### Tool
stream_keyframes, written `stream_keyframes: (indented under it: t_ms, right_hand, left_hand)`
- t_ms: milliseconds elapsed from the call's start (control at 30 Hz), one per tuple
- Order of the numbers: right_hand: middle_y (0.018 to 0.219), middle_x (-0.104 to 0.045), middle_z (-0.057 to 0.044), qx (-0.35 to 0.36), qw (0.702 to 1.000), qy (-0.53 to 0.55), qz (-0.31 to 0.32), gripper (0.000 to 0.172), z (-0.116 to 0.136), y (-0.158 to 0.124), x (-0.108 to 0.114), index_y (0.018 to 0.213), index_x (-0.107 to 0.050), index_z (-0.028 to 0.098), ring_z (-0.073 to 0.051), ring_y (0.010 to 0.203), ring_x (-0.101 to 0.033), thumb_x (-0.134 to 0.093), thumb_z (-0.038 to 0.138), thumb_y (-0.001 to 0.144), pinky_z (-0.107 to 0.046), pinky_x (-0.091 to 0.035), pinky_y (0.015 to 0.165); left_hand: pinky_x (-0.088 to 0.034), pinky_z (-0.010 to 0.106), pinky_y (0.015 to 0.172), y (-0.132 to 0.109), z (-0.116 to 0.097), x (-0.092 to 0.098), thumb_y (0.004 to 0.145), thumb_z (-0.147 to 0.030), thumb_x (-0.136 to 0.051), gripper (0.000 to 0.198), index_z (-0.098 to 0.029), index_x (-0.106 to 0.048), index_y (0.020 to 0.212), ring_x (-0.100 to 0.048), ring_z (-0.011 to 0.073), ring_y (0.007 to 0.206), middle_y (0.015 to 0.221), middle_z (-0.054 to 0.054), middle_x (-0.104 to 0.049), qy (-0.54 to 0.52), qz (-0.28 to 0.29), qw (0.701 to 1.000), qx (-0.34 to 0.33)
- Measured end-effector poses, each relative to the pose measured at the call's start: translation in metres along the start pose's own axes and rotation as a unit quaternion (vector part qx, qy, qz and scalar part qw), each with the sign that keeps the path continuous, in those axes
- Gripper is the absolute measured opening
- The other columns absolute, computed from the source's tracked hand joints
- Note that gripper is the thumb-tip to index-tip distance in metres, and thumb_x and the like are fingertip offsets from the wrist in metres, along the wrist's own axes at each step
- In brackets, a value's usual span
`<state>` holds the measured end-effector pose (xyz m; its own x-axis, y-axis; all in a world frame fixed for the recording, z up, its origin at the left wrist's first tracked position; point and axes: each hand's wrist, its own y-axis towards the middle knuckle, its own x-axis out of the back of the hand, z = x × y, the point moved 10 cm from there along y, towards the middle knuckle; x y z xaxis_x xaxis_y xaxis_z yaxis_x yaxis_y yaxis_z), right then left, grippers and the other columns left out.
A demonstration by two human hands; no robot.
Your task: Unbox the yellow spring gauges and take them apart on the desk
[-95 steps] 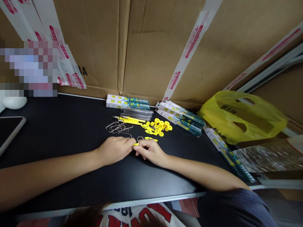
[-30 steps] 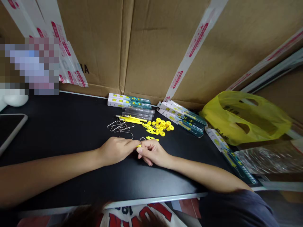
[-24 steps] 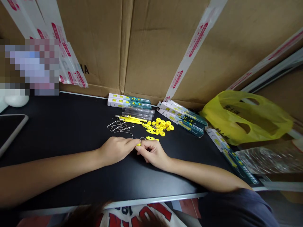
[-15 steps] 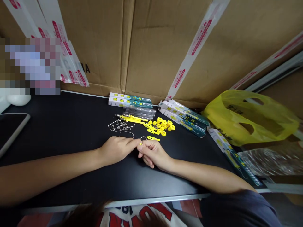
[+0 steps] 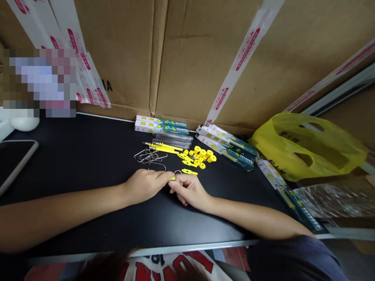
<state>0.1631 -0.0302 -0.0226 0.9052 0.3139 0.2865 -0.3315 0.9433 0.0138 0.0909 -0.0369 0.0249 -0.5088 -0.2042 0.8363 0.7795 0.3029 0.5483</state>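
Observation:
My left hand [image 5: 148, 183] and my right hand [image 5: 190, 189] meet fingertip to fingertip over the black table [image 5: 164, 230]. A small yellow plastic piece [image 5: 172, 178] shows at the tips of my closed left fingers, mostly hidden. My right thumb and fingers pinch a bent metal hook [image 5: 178, 171], its curve rising above them beside the yellow piece. Just beyond my hands lie a tangle of metal hooks [image 5: 150, 157], a flat yellow clip [image 5: 189, 171], several yellow caps [image 5: 202, 153] with small springs among them, and yellow rods [image 5: 166, 148] with metal ends.
Clear plastic tubes [image 5: 172, 140] lie behind the rods. Printed boxes [image 5: 161, 125] stand at the back, with more boxes [image 5: 225, 146] to the right. A yellow plastic bag [image 5: 307, 148] sits at the far right. A phone [image 5: 14, 160] rests at the left; cardboard [image 5: 187, 58] walls the back.
My hands stay nearly in place, fingertips together. Slightly more of the yellow piece shows between them, and the hook has shifted very little. The view has moved slightly.

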Motion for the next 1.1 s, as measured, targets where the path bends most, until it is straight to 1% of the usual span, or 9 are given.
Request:
stream_keyframes:
  t_ms: [100, 200, 300, 367, 467, 533, 767, 900, 1100]
  right_hand:
    - [0.043, -0.044, 0.006, 0.037, 0.998, -0.044, -0.036, 0.042, 0.007, 0.0, 0.009, 0.057, -0.047, 0.017, -0.005, 0.04, -0.039, -0.052, 0.047, 0.086, -0.018, -0.031, 0.042]
    - [0.039, -0.041, 0.008, 0.0, 0.999, 0.005, 0.034, 0.039, -0.003, 0.002, -0.002, 0.065, -0.049, 0.017, -0.005, 0.032, -0.036, -0.045, 0.048, 0.09, -0.018, -0.028, 0.037]
    - [0.042, -0.04, 0.007, 0.032, 0.999, -0.04, 0.015, 0.039, 0.004, 0.001, 0.001, 0.062, -0.046, 0.018, -0.005, 0.035, -0.034, -0.044, 0.045, 0.091, -0.018, -0.027, 0.039]
    - [0.048, -0.041, 0.005, 0.11, 0.986, -0.126, 0.02, 0.041, 0.021, -0.006, -0.005, 0.057, -0.042, 0.018, -0.005, 0.043, -0.036, -0.047, 0.041, 0.091, -0.02, -0.029, 0.045]
    - [0.052, -0.041, 0.004, 0.182, 0.961, -0.164, 0.129, 0.041, 0.034, -0.021, -0.035, 0.054, -0.041, 0.017, -0.006, 0.047, -0.036, -0.049, 0.035, 0.091, -0.021, -0.029, 0.049]
    - [0.051, -0.044, 0.004, 0.159, 0.97, -0.115, 0.14, 0.039, 0.033, -0.024, -0.037, 0.057, -0.043, 0.018, -0.007, 0.047, -0.04, -0.047, 0.034, 0.092, -0.02, -0.032, 0.049]
    - [0.045, -0.045, 0.005, 0.073, 0.993, -0.071, -0.065, 0.039, 0.017, 0.0, 0.021, 0.06, -0.045, 0.019, -0.008, 0.044, -0.041, -0.048, 0.042, 0.091, -0.022, -0.036, 0.051]
    - [0.049, -0.043, 0.005, 0.07, 0.986, -0.143, -0.051, 0.042, 0.014, 0.025, 0.032, 0.056, -0.043, 0.018, -0.008, 0.047, -0.038, -0.053, 0.045, 0.087, -0.021, -0.032, 0.05]
    - [0.054, -0.051, 0.004, 0.08, 0.937, -0.341, -0.021, 0.036, 0.024, 0.064, 0.023, 0.061, -0.057, 0.016, -0.007, 0.05, -0.042, -0.059, 0.043, 0.085, -0.022, -0.026, 0.052]
  left_hand:
    - [-0.044, 0.021, 0.049, -0.001, -0.001, -0.002, 0.097, -0.02, -0.03, 0.023, -0.017, -0.053, 0.099, -0.065, 0.0123, 0.06, 0.074, -0.001, -0.067, 0.013, 0.002, 1.0, -0.002]
    - [-0.042, 0.019, 0.047, -0.002, 0.0, -0.006, 0.096, -0.019, -0.032, 0.022, -0.018, -0.053, 0.094, -0.064, 0.0111, 0.057, 0.069, -0.003, -0.065, 0.005, 0.019, 1.0, 0.007]
    - [-0.042, 0.018, 0.048, -0.001, 0.005, -0.008, 0.096, -0.021, -0.032, 0.022, -0.019, -0.054, 0.095, -0.065, 0.0111, 0.059, 0.072, -0.002, -0.067, -0.009, 0.034, 0.999, 0.017]
    - [-0.043, 0.019, 0.049, 0.0, 0.02, -0.006, 0.098, -0.024, -0.029, 0.025, -0.019, -0.054, 0.1, -0.066, 0.0118, 0.06, 0.077, 0.0, -0.068, -0.018, 0.031, 0.997, 0.066]
    - [-0.042, 0.018, 0.047, -0.005, 0.054, -0.001, 0.099, -0.028, -0.027, 0.028, -0.017, -0.052, 0.104, -0.065, 0.0117, 0.056, 0.075, 0.0, -0.069, -0.023, 0.009, 0.98, 0.198]
    - [-0.044, 0.018, 0.05, -0.002, 0.048, 0.001, 0.099, -0.029, -0.028, 0.027, -0.018, -0.051, 0.105, -0.067, 0.0121, 0.062, 0.08, 0.0, -0.07, -0.044, -0.007, 0.986, 0.163]
    - [-0.045, 0.019, 0.052, 0.002, 0.007, 0.009, 0.098, -0.025, -0.031, 0.025, -0.018, -0.055, 0.093, -0.065, 0.0106, 0.059, 0.071, -0.002, -0.067, -0.035, -0.04, 0.998, 0.014]
    - [-0.043, 0.02, 0.054, 0.001, -0.013, 0.012, 0.095, -0.024, -0.034, 0.026, -0.019, -0.058, 0.087, -0.061, 0.0105, 0.058, 0.065, -0.003, -0.063, -0.026, -0.027, 0.996, -0.079]
    - [-0.041, 0.022, 0.055, 0.001, -0.012, 0.01, 0.093, -0.023, -0.039, 0.023, -0.019, -0.061, 0.088, -0.059, 0.0116, 0.059, 0.066, -0.002, -0.062, -0.028, -0.019, 0.996, -0.084]
